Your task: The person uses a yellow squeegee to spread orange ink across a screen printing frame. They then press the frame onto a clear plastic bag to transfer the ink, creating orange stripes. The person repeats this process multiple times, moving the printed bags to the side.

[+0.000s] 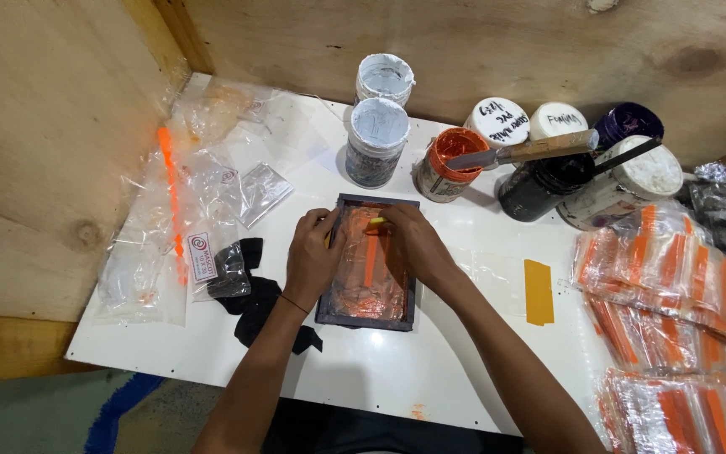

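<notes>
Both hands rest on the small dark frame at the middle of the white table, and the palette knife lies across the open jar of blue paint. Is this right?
Not quite. In the head view the palette knife lies across the open jar of orange paint, not blue. The rest holds: the left hand and right hand rest on the small dark frame on the white table.

Both hands are resting on a small dark-framed printing screen (367,262) smeared with orange ink. Left hand (313,256) is pressing the frame's left edge; right hand (413,244) is gripping a yellow-handled squeegee (373,244) over the mesh. Behind the frame, an open orange ink jar (445,166) is bearing a palette knife (521,151). Left of the frame, a black rag (258,303) is lying.
</notes>
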